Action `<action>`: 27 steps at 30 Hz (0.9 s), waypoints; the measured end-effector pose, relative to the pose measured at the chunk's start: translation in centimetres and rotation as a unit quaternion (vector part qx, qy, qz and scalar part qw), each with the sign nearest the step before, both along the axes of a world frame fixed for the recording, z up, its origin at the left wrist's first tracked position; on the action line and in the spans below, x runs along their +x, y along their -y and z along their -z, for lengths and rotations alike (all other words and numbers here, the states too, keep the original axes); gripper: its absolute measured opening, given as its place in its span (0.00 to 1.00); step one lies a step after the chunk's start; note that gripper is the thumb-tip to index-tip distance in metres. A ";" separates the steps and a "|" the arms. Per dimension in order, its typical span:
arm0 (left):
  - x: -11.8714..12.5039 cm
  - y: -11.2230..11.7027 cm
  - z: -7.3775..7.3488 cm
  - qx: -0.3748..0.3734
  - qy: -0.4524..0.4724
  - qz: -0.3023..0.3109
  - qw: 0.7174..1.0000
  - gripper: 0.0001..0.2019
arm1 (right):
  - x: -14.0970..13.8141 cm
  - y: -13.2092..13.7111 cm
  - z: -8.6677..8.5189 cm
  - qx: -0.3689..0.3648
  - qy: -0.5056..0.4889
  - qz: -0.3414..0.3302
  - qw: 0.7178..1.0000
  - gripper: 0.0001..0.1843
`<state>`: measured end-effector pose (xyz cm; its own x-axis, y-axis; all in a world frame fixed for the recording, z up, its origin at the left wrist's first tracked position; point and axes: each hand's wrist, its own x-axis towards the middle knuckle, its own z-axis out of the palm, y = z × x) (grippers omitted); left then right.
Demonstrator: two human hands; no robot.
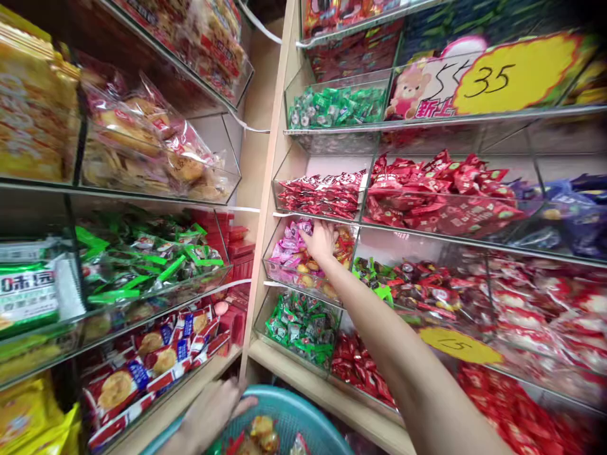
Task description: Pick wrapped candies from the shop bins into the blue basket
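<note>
Fingers of the right hand [320, 242] are dipping, bent and close together, into a clear bin [303, 281] of pink and yellow wrapped candies [290, 249] on the far shelf; whether they are pinching one I cannot tell. The left hand [208, 414] is gripping the near rim of a teal basket [303, 420] low in front, with wrapped sweets [260, 433] lying inside. Green candies [303, 325] are sitting in the bin below.

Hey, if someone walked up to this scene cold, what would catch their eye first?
Probably the yellow price sign marked 35, top right above the bins of red sweets. Next, the right hand reaching into a middle bin of pink and yellow sweets. At the bottom, the left hand rests on the rim of a teal basket.
</note>
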<state>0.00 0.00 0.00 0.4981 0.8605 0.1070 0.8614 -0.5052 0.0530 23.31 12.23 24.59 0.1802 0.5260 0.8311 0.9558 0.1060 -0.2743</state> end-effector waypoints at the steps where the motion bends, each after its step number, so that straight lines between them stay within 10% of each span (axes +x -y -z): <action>1: 0.0 -0.1 0.1 0.004 -0.002 -0.005 1.000 0.33 | -0.1 -0.1 0.2 -0.002 0.012 -0.009 1.000 0.23; 27: -0.1 0.4 -0.4 0.038 -0.042 -0.007 0.998 0.32 | 0.9 2.7 1.1 0.060 0.108 -0.112 0.986 0.15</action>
<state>-0.11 -0.36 0.40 0.4954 0.8588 0.1306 0.8685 -0.4923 -0.0578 24.24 9.55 23.53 -0.1187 0.4288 0.8956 0.9393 0.3410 -0.0388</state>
